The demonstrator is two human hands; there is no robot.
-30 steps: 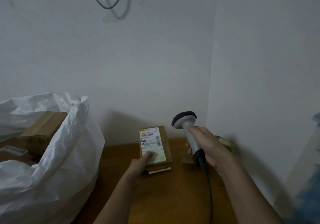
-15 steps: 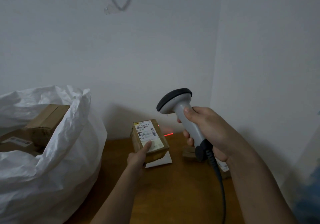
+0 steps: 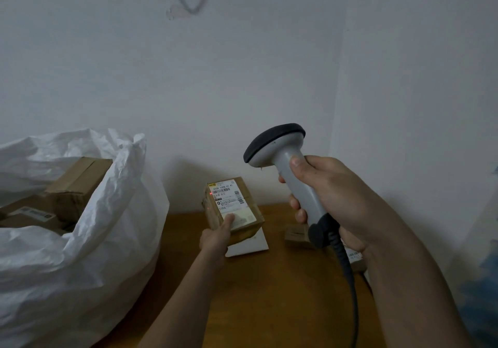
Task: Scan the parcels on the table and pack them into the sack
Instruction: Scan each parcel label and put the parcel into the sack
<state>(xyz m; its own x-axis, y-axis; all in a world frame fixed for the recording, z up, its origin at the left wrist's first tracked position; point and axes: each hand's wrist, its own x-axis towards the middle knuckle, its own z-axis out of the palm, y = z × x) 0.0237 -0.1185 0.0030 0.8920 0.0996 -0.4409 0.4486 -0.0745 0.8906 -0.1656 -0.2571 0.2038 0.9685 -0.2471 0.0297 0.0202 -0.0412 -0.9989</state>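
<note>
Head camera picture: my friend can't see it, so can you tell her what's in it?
A right hand grips a grey handheld barcode scanner, aimed at a small brown cardboard parcel that the left hand holds tilted above a wooden table. An open white woven sack on the left already holds brown cardboard boxes.

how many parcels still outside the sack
3 that show: the labelled box held tilted in the left hand, a flat white parcel on the table under it, and a small brown box behind the right hand. More may be hidden behind that arm.
</note>
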